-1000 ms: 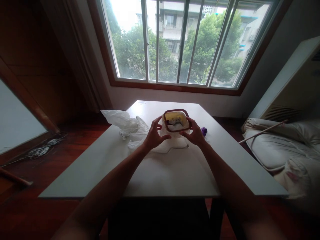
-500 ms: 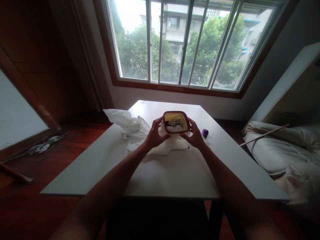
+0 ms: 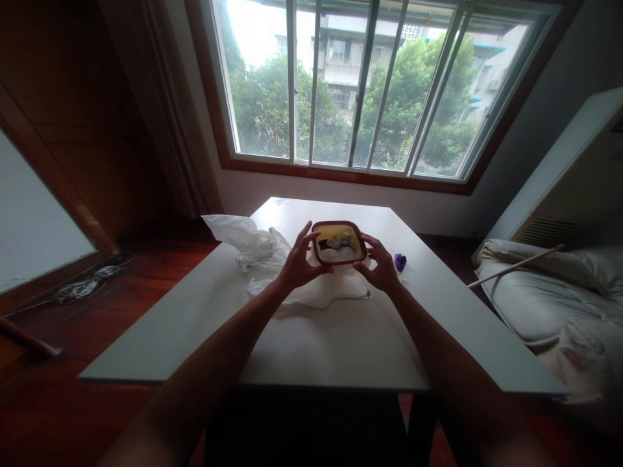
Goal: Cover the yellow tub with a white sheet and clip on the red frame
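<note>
Between my two hands is a small rounded-rectangular container [image 3: 339, 242] with a dark red rim. Yellow, grey and white patches show inside the rim; I cannot make out what they are. My left hand [image 3: 299, 261] grips its left side, thumb along the lower edge and fingers at the upper left. On the right side, my right hand [image 3: 380, 263] holds it with the thumb at the lower corner and fingers bent on the rim. Beneath it lies a crumpled white plastic bag [image 3: 321, 290] on the white table [image 3: 335, 350].
More crumpled white plastic [image 3: 256, 241] lies left of my hands. A small purple thing [image 3: 400, 262] sits on the table to the right. Beyond the table's right edge are a bulky pale cushion [image 3: 525, 298] and a thin stick [image 3: 516, 264]. Cables [image 3: 80, 285] lie on the floor at left.
The container has shifted slightly left and a little lower in view. My left hand's fingers have lifted and straightened somewhat along its side; both hands remain on it.
</note>
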The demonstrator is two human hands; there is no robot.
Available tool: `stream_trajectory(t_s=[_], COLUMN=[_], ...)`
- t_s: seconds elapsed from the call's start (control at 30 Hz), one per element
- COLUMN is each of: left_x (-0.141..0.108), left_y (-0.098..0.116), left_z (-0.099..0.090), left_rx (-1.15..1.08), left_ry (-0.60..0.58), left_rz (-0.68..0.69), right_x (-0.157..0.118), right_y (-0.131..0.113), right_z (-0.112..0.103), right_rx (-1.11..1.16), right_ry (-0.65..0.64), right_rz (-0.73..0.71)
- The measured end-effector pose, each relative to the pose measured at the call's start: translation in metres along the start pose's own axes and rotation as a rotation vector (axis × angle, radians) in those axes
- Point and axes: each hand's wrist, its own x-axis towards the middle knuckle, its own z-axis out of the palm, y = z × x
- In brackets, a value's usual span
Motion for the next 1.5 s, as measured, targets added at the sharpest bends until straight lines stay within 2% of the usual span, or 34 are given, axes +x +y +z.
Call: stream_trajectory(t_s=[0.33, 0.53, 0.8, 0.97, 1.1, 1.27, 1.5], left_x=[0.003, 0.002, 0.004, 0.004, 0.005, 0.007, 0.007], left_y=[-0.005, -0.011, -0.006, -0.004, -0.001, -0.003, -0.006], left_z=[-0.001, -0.002, 0.001, 0.001, 0.0, -0.001, 0.001], left_rx=[-0.025, -0.078, -0.236, -0.31, -0.355, -0.353, -0.404], left_ry=[0.013, -0.027, -0.004, -0.013, -0.053, -0.069, -0.104], left_rz=[-0.031, -0.105, -0.274, -0.275, -0.32, -0.295, -0.373], right_x=[-0.002, -0.003, -0.001, -0.002, -0.001, -0.002, -0.001], right_y=[-0.005, -0.002, 0.002, 0.0, -0.002, -0.001, -0.001], right_z=[0.005, 0.008, 0.008, 0.009, 0.009, 0.01, 0.009], right_rx=[0.048, 0.047, 0.107, 0.12, 0.134, 0.156, 0.18], right_ry=[0.051, 0.023, 0.016, 0.019, 0.015, 0.031, 0.031], right_rz=[0.057, 0.127, 0.174, 0.203, 0.218, 0.21, 0.19])
